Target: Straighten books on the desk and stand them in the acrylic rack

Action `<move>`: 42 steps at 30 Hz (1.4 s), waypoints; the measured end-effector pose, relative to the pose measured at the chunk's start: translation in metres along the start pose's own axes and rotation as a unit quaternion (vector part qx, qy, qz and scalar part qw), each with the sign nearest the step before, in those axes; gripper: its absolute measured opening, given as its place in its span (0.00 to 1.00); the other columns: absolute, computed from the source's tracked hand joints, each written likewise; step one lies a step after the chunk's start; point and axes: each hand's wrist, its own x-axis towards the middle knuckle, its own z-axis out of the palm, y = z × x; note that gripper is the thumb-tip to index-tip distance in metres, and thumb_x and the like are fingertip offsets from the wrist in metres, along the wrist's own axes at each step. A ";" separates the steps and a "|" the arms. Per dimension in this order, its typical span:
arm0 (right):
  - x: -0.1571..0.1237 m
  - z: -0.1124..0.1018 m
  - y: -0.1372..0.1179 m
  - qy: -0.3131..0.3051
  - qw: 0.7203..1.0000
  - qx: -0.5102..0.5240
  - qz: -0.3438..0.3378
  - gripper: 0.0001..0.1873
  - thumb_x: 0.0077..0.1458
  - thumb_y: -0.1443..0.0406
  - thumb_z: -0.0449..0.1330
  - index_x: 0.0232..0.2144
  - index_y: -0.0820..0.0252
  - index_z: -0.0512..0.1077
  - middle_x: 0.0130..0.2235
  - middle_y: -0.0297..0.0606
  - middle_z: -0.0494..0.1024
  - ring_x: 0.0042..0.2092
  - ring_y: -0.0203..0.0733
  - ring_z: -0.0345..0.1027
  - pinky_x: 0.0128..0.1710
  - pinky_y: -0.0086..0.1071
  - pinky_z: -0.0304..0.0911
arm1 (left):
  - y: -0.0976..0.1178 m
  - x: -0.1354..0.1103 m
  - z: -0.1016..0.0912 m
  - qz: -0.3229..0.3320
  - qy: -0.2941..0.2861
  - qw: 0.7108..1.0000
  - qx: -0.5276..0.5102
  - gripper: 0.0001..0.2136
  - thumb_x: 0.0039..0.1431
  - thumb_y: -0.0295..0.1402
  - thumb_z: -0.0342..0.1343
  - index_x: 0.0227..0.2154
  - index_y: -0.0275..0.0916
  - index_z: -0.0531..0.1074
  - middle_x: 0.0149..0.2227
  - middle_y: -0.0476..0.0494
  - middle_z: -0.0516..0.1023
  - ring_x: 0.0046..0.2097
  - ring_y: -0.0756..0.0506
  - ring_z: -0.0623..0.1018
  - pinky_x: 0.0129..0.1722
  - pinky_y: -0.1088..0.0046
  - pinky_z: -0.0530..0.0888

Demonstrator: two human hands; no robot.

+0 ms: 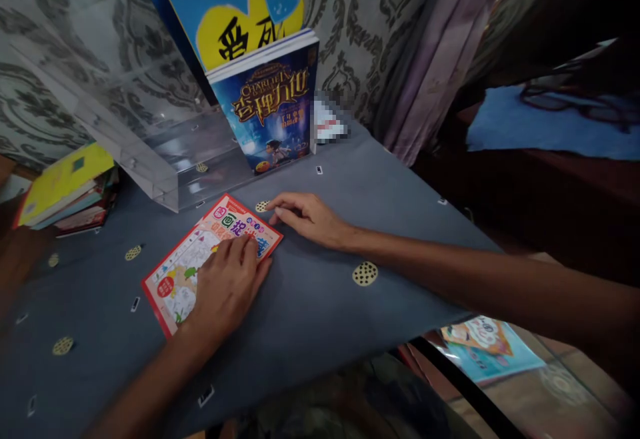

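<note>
A thin red-bordered picture book (180,279) with Chinese lettering lies tilted on the grey tablecloth. Flat across its right half rests my left hand (227,285), fingers spread over the cover. My right hand (310,219) is just beyond the book's upper right corner, resting low over the cloth with the index finger stretched out and the other fingers loosely bent; nothing shows in it. Behind both hands, a dark blue book (280,119) stands upright in a clear acrylic rack (150,185), in front of a larger blue and yellow book (225,12).
A stack of books (65,182) lies at the table's left, near a blurred arm (23,262). Right of the table are a blue cloth (550,125) with glasses (575,102) on it. A light blue book (500,352) lies below the table's edge. Patterned wallpaper stands behind.
</note>
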 end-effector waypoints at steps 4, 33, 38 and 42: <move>-0.001 -0.003 -0.002 -0.016 0.999 0.029 -0.016 0.14 0.65 0.65 0.51 0.43 0.62 0.76 0.35 0.37 0.83 0.37 0.38 0.75 0.42 0.33 0.67 | -0.003 0.002 0.003 0.045 0.076 0.996 0.030 0.12 0.68 0.32 0.49 0.41 0.31 0.77 0.42 0.34 0.83 0.43 0.38 0.81 0.38 0.64 0.79; -0.018 -0.002 -0.006 -0.101 0.960 -0.207 -0.158 0.13 0.68 0.65 0.50 0.39 0.61 0.74 0.33 0.39 0.79 0.34 0.40 0.70 0.38 0.33 0.63 | -0.028 -0.004 0.001 0.033 0.000 0.994 -0.101 0.14 0.70 0.35 0.47 0.45 0.38 0.77 0.47 0.37 0.81 0.48 0.41 0.80 0.47 0.60 0.78; -0.024 0.002 -0.013 -0.106 0.924 -0.300 -0.210 0.15 0.70 0.64 0.48 0.41 0.63 0.74 0.34 0.42 0.78 0.36 0.41 0.70 0.40 0.35 0.66 | -0.078 -0.030 0.008 -0.098 -0.053 0.992 -0.052 0.19 0.70 0.41 0.46 0.59 0.44 0.70 0.59 0.34 0.73 0.57 0.33 0.74 0.50 0.49 0.76; -0.023 0.004 -0.013 -0.111 0.911 -0.336 -0.211 0.17 0.70 0.61 0.47 0.43 0.62 0.73 0.37 0.44 0.79 0.40 0.44 0.71 0.44 0.40 0.69 | -0.087 -0.045 0.006 -0.123 -0.075 0.989 -0.025 0.19 0.69 0.42 0.46 0.58 0.45 0.70 0.55 0.36 0.75 0.50 0.36 0.79 0.43 0.58 0.78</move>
